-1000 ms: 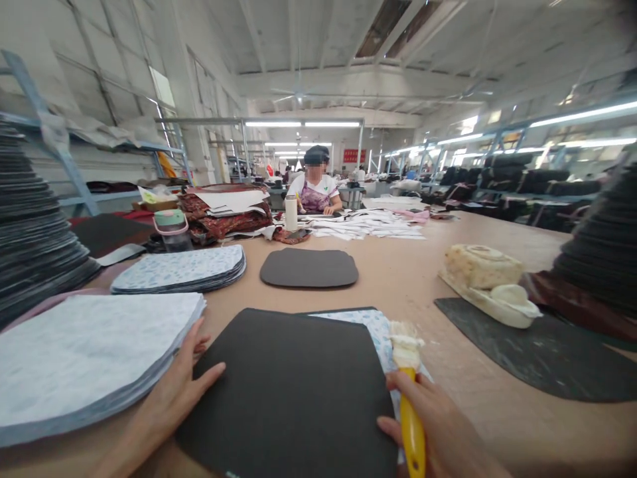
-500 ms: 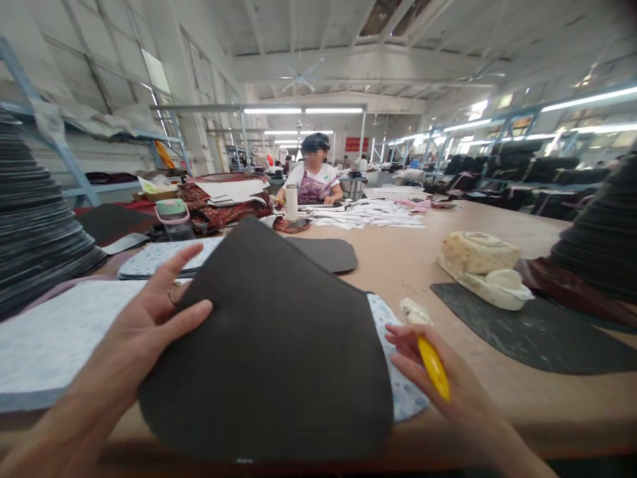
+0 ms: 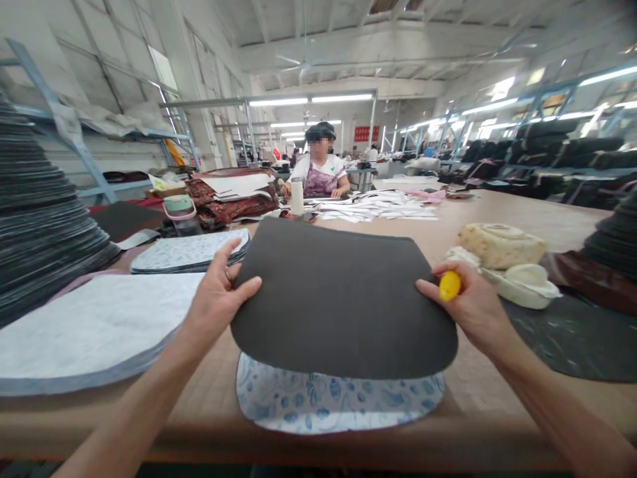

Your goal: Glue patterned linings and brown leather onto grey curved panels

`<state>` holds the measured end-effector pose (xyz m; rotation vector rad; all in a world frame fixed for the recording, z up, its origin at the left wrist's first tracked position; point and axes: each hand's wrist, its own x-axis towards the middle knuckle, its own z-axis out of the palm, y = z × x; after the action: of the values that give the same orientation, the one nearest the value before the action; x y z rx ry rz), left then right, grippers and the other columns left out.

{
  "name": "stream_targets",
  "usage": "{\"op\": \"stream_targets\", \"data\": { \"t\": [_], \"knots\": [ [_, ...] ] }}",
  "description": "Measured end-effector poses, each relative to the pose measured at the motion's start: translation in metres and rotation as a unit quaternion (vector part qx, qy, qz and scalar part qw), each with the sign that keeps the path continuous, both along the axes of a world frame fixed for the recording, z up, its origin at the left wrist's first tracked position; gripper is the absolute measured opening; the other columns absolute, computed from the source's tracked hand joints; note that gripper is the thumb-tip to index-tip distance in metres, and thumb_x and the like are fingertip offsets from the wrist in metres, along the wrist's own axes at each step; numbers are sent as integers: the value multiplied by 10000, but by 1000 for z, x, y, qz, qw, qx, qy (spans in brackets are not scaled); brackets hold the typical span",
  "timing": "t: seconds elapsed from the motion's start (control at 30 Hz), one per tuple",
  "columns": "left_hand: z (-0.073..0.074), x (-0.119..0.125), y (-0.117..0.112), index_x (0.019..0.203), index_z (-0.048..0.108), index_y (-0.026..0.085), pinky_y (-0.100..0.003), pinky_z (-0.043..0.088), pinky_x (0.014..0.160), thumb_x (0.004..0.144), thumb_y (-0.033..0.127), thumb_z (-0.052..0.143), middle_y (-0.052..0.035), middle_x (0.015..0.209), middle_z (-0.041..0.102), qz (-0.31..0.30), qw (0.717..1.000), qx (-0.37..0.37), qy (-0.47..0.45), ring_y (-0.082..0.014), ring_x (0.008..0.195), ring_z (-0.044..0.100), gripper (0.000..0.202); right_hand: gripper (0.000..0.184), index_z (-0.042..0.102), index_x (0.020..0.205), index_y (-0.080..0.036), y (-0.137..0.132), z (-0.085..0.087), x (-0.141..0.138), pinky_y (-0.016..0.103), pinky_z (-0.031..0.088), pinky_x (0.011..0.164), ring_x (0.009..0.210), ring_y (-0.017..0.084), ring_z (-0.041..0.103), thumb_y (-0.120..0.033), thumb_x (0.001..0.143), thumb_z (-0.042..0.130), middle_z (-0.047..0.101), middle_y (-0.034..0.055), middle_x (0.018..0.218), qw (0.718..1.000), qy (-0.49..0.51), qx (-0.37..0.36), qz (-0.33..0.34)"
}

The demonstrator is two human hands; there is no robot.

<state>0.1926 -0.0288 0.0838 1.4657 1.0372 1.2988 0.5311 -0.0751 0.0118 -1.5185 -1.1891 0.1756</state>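
A dark grey rounded sheet [image 3: 343,299] is raised in front of me between both hands. My left hand [image 3: 221,289] pinches its left edge, thumb on the near face. At the right edge, my right hand [image 3: 472,302] grips the sheet with the thumb in front. That same hand also keeps a yellow-handled tool [image 3: 450,285], whose whitish end [image 3: 462,255] sticks out behind the fingers; its kind is unclear. Under the sheet, a white fabric piece with a blue pattern [image 3: 338,405] lies at the table's front edge, partly covered.
Left stand a white fabric stack [image 3: 94,325], a smaller patterned stack [image 3: 192,251] and a tall dark pile [image 3: 44,199]. A cream block [image 3: 500,245] and a dark mat [image 3: 577,338] lie right. Across the table [image 3: 517,212], a person [image 3: 323,176] sits behind white strips [image 3: 378,206].
The sheet has gone from tilted to nearly level and lifted above the patterned piece. My right hand has moved up and taken the sheet's right edge. My left hand has shifted right.
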Motion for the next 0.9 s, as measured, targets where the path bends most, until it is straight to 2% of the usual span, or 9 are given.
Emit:
{"op": "stream_targets", "data": {
  "t": [0.13,0.23,0.43,0.5,0.57,0.63,0.7,0.8,0.9],
  "knots": [
    [-51,-9,13,1397,183,217,-291,560,629,636,245,732,-44,882,681,-11,995,-94,38,-222,772,675,939,296,518,751,-213,15,-17,4,305,390,561,591,168,485,-463,629,619,525,-1,679,994,-73,-69,52],
    [-73,-15,17,1403,144,231,-291,558,644,656,258,720,-59,940,659,-13,990,-129,58,-227,822,667,944,243,520,732,-221,18,-32,-2,329,394,615,656,200,518,-433,644,598,549,14,704,989,-100,-87,66],
    [-91,-23,15,1400,132,224,-352,544,766,690,320,688,-108,1116,572,-27,985,-133,105,-256,953,630,907,208,524,808,-228,12,-49,0,345,417,658,742,231,565,-406,711,572,593,35,802,978,-145,-131,76],
    [-93,-25,9,1400,147,217,-385,536,797,708,341,653,-132,1210,516,-26,980,-125,155,-266,955,626,867,211,514,837,-230,10,-51,2,342,424,646,714,227,569,-407,734,566,599,38,805,972,-174,-141,73],
    [-93,-27,3,1392,204,202,-434,498,875,722,341,618,-147,1323,429,0,967,-67,246,-297,1044,579,799,216,505,860,-229,8,-52,2,334,430,624,694,226,577,-409,754,559,604,46,799,965,-204,-147,75],
    [-93,-29,-4,1364,290,204,-479,396,996,741,327,587,-124,1408,343,50,936,46,345,-320,1201,452,701,219,511,878,-225,5,-49,1,326,435,601,679,232,594,-425,789,524,610,55,767,957,-232,-158,75],
    [-94,-30,-10,1339,348,238,-487,283,1077,790,305,541,-76,1431,335,64,898,144,410,-289,1298,332,586,266,539,914,-214,0,-41,0,326,440,583,678,242,615,-452,832,452,625,76,770,953,-253,-156,58],
    [-97,-27,-17,1352,344,307,-496,265,1085,849,285,495,-19,1440,351,-30,865,167,472,-246,1337,275,526,435,545,1106,-199,-12,-17,-2,324,448,535,667,255,640,-507,848,379,649,90,782,958,-252,-132,21],
    [-100,-25,-23,1374,318,346,-526,329,1035,863,358,502,7,1459,314,-119,822,155,534,-269,1343,257,543,517,502,1247,-249,-18,14,-5,293,451,476,549,213,615,-561,853,382,606,21,619,970,-206,-128,7]
  ]
}}
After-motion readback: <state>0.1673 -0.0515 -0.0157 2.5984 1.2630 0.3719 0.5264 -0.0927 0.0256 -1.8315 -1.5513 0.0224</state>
